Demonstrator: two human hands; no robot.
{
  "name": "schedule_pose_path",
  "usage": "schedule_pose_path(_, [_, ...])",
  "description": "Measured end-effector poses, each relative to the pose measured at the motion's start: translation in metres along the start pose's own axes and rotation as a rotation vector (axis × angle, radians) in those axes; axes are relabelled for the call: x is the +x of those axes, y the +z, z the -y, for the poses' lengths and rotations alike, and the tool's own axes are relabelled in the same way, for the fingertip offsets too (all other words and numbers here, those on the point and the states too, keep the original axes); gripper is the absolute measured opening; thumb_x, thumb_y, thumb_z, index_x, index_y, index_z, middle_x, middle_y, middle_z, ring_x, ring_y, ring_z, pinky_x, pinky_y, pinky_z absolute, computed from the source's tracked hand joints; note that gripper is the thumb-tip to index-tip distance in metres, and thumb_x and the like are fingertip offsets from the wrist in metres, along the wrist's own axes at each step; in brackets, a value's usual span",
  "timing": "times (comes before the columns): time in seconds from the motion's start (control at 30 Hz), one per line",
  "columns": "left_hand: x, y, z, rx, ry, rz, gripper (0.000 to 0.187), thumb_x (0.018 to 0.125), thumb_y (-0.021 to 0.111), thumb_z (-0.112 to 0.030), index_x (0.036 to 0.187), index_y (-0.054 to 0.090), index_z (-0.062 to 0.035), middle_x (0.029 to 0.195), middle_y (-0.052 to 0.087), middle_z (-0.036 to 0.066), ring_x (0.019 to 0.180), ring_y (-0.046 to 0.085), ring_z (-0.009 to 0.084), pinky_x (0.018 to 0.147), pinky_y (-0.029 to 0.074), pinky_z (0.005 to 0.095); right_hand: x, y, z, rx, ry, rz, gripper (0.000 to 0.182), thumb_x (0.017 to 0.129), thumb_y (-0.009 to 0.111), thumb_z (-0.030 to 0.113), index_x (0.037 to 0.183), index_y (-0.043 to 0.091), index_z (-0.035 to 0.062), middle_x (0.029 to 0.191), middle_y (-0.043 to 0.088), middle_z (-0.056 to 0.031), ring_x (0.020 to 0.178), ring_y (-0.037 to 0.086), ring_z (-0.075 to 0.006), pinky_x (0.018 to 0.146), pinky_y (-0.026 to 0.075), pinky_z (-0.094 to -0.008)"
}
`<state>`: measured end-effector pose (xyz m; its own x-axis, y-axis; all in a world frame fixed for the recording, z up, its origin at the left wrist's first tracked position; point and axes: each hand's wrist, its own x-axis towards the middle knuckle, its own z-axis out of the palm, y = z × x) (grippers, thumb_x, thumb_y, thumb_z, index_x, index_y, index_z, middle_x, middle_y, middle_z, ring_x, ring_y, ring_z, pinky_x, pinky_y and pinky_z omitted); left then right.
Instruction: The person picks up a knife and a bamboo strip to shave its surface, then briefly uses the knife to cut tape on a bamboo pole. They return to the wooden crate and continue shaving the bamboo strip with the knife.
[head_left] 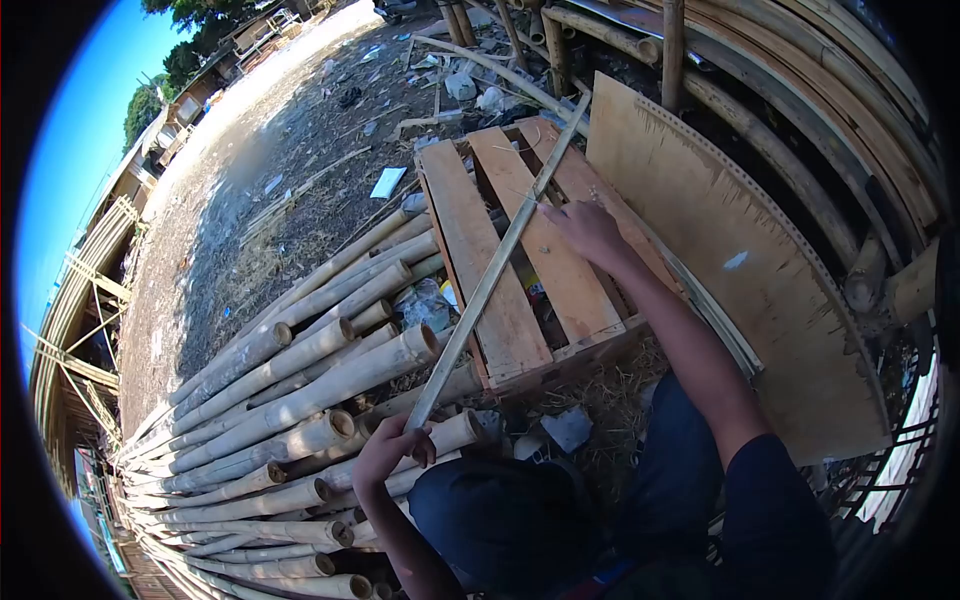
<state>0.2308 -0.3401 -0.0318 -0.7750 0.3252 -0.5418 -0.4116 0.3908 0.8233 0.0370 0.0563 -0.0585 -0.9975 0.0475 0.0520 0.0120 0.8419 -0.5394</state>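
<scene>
A long, thin bamboo strip [480,308] lies slantwise across a wooden slatted crate [508,315], its near end sticking out past the crate's left edge. My left hand [392,448] is closed around that near end, above the cut bamboo poles. Over the crate's middle slat, my right hand [588,230] is curled shut right beside the strip, around its upper half. What its fingers grip is hidden, though something small and pale shows at the fingertips. Thin shavings seem to stick out from the strip there.
Many bamboo poles [300,440] are stacked at the left, cut ends toward me. A bent plywood sheet [740,270] leans at the right, with narrow strips [715,315] beside the crate. Bamboo rails [780,140] stand behind. Litter and a white piece [388,182] lie on the ground.
</scene>
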Motion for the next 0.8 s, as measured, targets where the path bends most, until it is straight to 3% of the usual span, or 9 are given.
schedule_pose_path(0.1, [-0.001, -0.005, -0.004, 0.016, 0.001, 0.045, 0.039, 0.095, 0.059, -0.018, 0.128, 0.05, -0.0003, 0.085, 0.069, 0.009, 0.079, 0.066, 0.0149, 0.07, 0.051, 0.0271, -0.002, -0.004, -0.005, 0.04, 0.047, 0.008, 0.072, 0.097, 0.042, 0.059, 0.076, 0.066, -0.0057, 0.083, 0.067, -0.027, 0.087, 0.066, -0.0424, 0.079, 0.05, -0.0513])
schedule_pose_path(0.2, [-0.01, 0.002, -0.028, 0.226, 0.043, -0.122, 0.058, 0.092, 0.065, -0.029, 0.138, 0.041, -0.0035, 0.096, 0.069, 0.012, 0.09, 0.067, 0.0201, 0.078, 0.052, 0.032, -0.001, -0.007, -0.014, 0.039, -0.009, -0.077, 0.069, 0.097, 0.044, 0.057, 0.077, 0.065, -0.0054, 0.083, 0.066, -0.0272, 0.086, 0.066, -0.0425, 0.079, 0.05, -0.0503])
schedule_pose_path(0.23, [-0.01, 0.007, -0.037, 0.446, 0.103, -0.285, 0.066, 0.089, 0.068, -0.034, 0.141, 0.038, -0.0052, 0.101, 0.068, 0.014, 0.094, 0.067, 0.0248, 0.081, 0.052, 0.0357, 0.0, -0.012, -0.015, 0.036, -0.015, -0.075, 0.069, 0.097, 0.044, 0.057, 0.077, 0.065, -0.0054, 0.083, 0.066, -0.0272, 0.086, 0.066, -0.0425, 0.079, 0.05, -0.0503])
schedule_pose_path(0.3, [0.001, 0.022, -0.054, 0.663, 0.159, -0.454, 0.075, 0.086, 0.072, -0.039, 0.143, 0.035, -0.0069, 0.106, 0.067, 0.017, 0.099, 0.066, 0.0295, 0.084, 0.052, 0.0394, -0.001, -0.027, -0.012, 0.11, 0.078, 0.1, 0.055, 0.095, 0.053, 0.047, 0.085, 0.066, -0.0056, 0.089, 0.067, -0.0271, 0.089, 0.065, -0.0422, 0.081, 0.05, -0.0484])
schedule_pose_path(0.4, [0.028, 0.047, -0.074, 0.949, 0.257, -0.534, 0.082, 0.082, 0.074, -0.042, 0.143, 0.034, -0.0048, 0.113, 0.064, 0.023, 0.104, 0.064, 0.0383, 0.087, 0.051, 0.0451, 0.002, -0.02, -0.03, 0.086, -0.054, -0.047, 0.04, 0.092, 0.061, 0.034, 0.097, 0.065, -0.0053, 0.096, 0.066, -0.0269, 0.094, 0.063, -0.0421, 0.083, 0.049, -0.0471])
schedule_pose_path(0.5, [0.055, 0.051, -0.066, 1.071, 0.289, -0.466, 0.073, 0.082, 0.073, -0.039, 0.136, 0.04, -0.0018, 0.105, 0.066, 0.023, 0.097, 0.066, 0.0387, 0.082, 0.053, 0.0472, -0.001, -0.017, -0.036, 0.076, -0.055, -0.143, 0.034, 0.09, 0.064, 0.025, 0.106, 0.062, -0.0047, 0.1, 0.065, -0.027, 0.095, 0.063, -0.0423, 0.084, 0.048, -0.0475])
schedule_pose_path(0.57, [0.059, 0.052, -0.067, 1.124, 0.177, -0.4, 0.054, 0.085, 0.069, -0.033, 0.127, 0.047, -0.0066, 0.098, 0.067, 0.023, 0.094, 0.065, 0.0415, 0.079, 0.052, 0.0507, -0.002, -0.021, -0.039, 0.102, -0.058, -0.131, 0.034, 0.09, 0.063, 0.025, 0.107, 0.061, -0.0046, 0.1, 0.065, -0.0272, 0.096, 0.062, -0.0426, 0.084, 0.048, -0.048])
schedule_pose_path(0.73, [0.056, 0.032, -0.054, 1.172, 0.163, -0.478, 0.034, 0.085, 0.064, -0.021, 0.113, 0.055, -0.0048, 0.085, 0.066, 0.022, 0.085, 0.066, 0.0406, 0.074, 0.052, 0.0514, -0.008, -0.019, -0.042, 0.158, -0.153, -0.142, 0.032, 0.092, 0.061, 0.024, 0.106, 0.06, -0.0044, 0.101, 0.064, -0.0272, 0.098, 0.061, -0.0425, 0.084, 0.047, -0.0485])
schedule_pose_path(0.8, [0.039, 0.015, -0.061, 1.141, 0.136, -0.488, 0.024, 0.084, 0.062, -0.016, 0.105, 0.058, -0.0058, 0.083, 0.066, 0.022, 0.083, 0.066, 0.0399, 0.072, 0.052, 0.0517, -0.012, -0.025, -0.033, 0.168, -0.105, 0.064, 0.031, 0.093, 0.06, 0.026, 0.104, 0.058, -0.0032, 0.102, 0.064, -0.0269, 0.1, 0.06, -0.0431, 0.085, 0.047, -0.0492])
